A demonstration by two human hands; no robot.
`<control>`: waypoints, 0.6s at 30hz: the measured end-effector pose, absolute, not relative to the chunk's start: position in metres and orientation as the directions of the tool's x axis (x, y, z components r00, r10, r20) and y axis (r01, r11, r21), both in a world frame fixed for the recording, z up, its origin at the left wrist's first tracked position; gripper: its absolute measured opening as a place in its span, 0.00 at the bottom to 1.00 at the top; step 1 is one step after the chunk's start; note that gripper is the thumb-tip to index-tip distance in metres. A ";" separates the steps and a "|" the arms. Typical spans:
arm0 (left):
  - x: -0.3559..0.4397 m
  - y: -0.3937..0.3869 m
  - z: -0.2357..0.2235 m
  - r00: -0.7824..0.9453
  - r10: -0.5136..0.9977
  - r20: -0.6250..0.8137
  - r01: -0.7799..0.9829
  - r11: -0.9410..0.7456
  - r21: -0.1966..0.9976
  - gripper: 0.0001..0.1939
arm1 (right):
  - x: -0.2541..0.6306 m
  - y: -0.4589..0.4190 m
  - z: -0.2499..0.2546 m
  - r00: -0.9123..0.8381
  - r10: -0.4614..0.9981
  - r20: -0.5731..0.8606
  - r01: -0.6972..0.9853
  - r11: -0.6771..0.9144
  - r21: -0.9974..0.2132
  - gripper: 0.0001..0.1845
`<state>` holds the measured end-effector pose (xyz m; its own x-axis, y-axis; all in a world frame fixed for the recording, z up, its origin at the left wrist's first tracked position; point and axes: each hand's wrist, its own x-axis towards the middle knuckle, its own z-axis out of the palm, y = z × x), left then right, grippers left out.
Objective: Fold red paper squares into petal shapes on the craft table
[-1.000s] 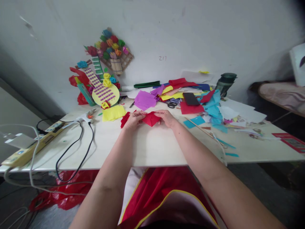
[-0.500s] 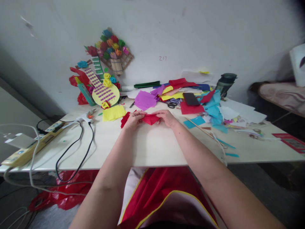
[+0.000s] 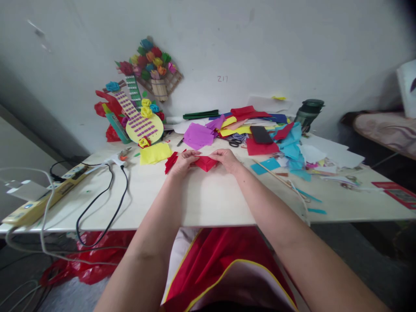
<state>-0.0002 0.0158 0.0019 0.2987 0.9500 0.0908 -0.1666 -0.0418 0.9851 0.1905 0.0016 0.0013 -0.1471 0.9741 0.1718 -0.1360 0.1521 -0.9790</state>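
Between my two hands is a small folded piece of red crepe paper [image 3: 206,163], its lower edge coming to a point. My left hand [image 3: 186,163] pinches its left side, fingertips along the upper edge. On the right side, my right hand [image 3: 226,160] grips it between thumb and fingers. More red paper pieces [image 3: 170,162] lie on the table just left of my left hand, partly hidden by it. A yellow paper square [image 3: 155,154] rests farther left, and purple paper [image 3: 197,135] lies beyond my hands.
A paper-flower guitar craft [image 3: 144,128] and glue bottle [image 3: 117,125] lean at the back left. Scissors [image 3: 235,143], a phone [image 3: 261,134] and blue paper [image 3: 289,145] lie right of centre. A wooden stick [image 3: 276,177] is nearer. Cables [image 3: 121,199] and a power strip [image 3: 48,195] occupy the left.
The red paper between my hands has tilted slightly, and its lower point sits a little lower. Both hands keep their hold in nearly the same place.
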 end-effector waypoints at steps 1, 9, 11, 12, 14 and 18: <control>0.000 0.016 0.002 0.301 0.950 0.088 -0.164 -0.040 0.986 0.18 | 0.190 0.002 0.001 -0.138 0.974 0.179 -0.132 0.161 -0.978 0.13; 0.002 0.012 0.003 0.360 0.933 0.009 -0.100 0.029 0.995 0.15 | 0.188 0.000 0.004 -0.128 0.973 0.191 -0.132 0.175 -0.976 0.14; 0.002 0.013 0.002 0.373 0.928 0.007 -0.074 0.022 0.997 0.15 | 0.187 -0.001 0.005 -0.136 0.971 0.199 -0.127 0.182 -0.975 0.14; 0.002 0.014 0.001 0.375 0.927 0.009 -0.063 0.015 0.998 0.15 | 0.186 -0.001 0.005 -0.138 0.969 0.203 -0.123 0.187 -0.975 0.14; 0.001 0.016 -0.001 0.372 0.928 0.015 -0.047 0.002 0.999 0.15 | 0.186 0.000 0.005 -0.140 0.967 0.211 -0.113 0.196 -0.974 0.15; 0.000 0.016 -0.003 0.368 0.929 0.028 -0.032 -0.018 0.999 0.15 | 0.187 -0.001 0.004 -0.141 0.960 0.240 -0.077 0.231 -0.970 0.16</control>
<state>0.0002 0.0163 -0.0028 0.3679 0.9294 0.0281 -0.0319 -0.0176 0.9993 0.1867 -0.0007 0.0044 -0.1405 0.9604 0.2404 -0.0770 0.2315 -0.9698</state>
